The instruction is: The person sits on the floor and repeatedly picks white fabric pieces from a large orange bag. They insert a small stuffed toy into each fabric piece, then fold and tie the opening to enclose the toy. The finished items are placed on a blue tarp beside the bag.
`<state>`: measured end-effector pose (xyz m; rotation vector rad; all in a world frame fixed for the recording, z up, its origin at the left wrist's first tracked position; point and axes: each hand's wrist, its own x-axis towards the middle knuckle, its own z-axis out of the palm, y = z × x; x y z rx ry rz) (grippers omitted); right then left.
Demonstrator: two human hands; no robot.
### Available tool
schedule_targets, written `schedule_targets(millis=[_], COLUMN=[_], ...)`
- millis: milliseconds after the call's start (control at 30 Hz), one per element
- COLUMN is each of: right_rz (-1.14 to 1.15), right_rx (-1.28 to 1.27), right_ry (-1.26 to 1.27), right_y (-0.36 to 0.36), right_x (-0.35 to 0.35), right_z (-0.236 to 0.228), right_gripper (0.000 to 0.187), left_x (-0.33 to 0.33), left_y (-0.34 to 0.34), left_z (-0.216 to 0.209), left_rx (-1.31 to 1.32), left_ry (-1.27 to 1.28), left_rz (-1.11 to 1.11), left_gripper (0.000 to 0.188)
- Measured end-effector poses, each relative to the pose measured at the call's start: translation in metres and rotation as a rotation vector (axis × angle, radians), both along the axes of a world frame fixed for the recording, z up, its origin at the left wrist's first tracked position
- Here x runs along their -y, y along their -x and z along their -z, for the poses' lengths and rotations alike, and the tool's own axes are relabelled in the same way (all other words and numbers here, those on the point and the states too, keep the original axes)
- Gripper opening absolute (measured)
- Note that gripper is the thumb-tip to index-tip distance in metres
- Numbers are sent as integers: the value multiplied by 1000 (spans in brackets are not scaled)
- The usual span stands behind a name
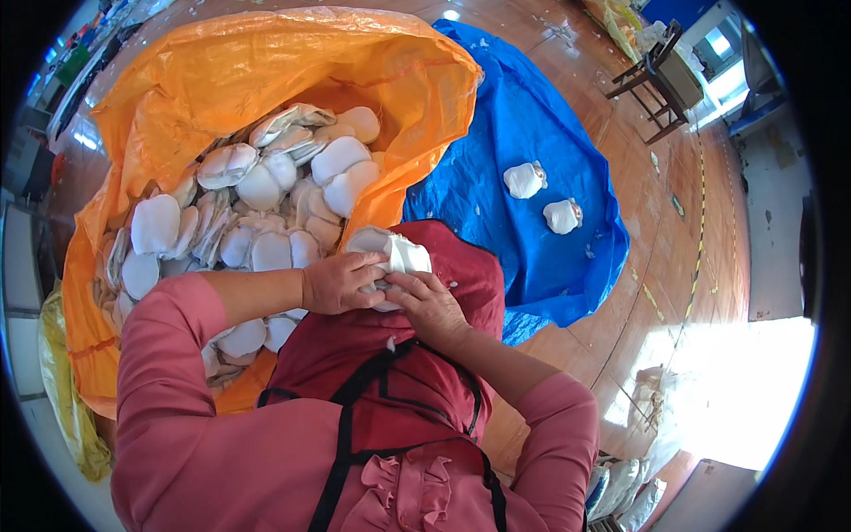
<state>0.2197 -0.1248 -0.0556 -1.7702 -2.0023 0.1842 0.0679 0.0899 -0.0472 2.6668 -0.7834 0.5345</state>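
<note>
Pinching one white pad [401,257] with both hands' fingers [365,266], beside the orange sack [266,62] of pads.

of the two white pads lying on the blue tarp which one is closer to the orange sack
The upper-left white pad; the other pad lies farther right, away from the orange sack.

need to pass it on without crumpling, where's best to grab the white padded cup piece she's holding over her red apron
Probably by the rounded outer rim of the white padded cup piece, coming from above on its far side. The left hand and right hand already cover its near edges, so only the upper curve lies free over the red apron.
</note>
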Motion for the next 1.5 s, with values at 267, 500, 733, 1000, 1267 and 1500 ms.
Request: schedule_targets(millis=[267,500,733,1000,1267,1500], right_rz=[-8,70,127,161,152,12], right_rx=[19,-188,-304,-325,-321,-595], right_ry=[-16,7,-120,-278,-316,-168], right_y=[-3,-8,-6,-7,-1,10], right_x=[-5,-8,-5,-11,2,34], right_z=[-4,-13,-9,-4,-48,-77], right_gripper=[47,54,56,63,63,77], left_x=[-15,-19,-12,-4,31,49], left_y=[-7,-23,-36,-33,-22,-7], left_z=[-8,-4,-39,-50,-98,-161], left_rx=[-60,82,173,-161,-423,-1173], left_ry=[-94,-178,-201,-62,425,808], left_rz=[68,64,69,-18,-166,-333], left_gripper=[33,24,21,33,56,65])
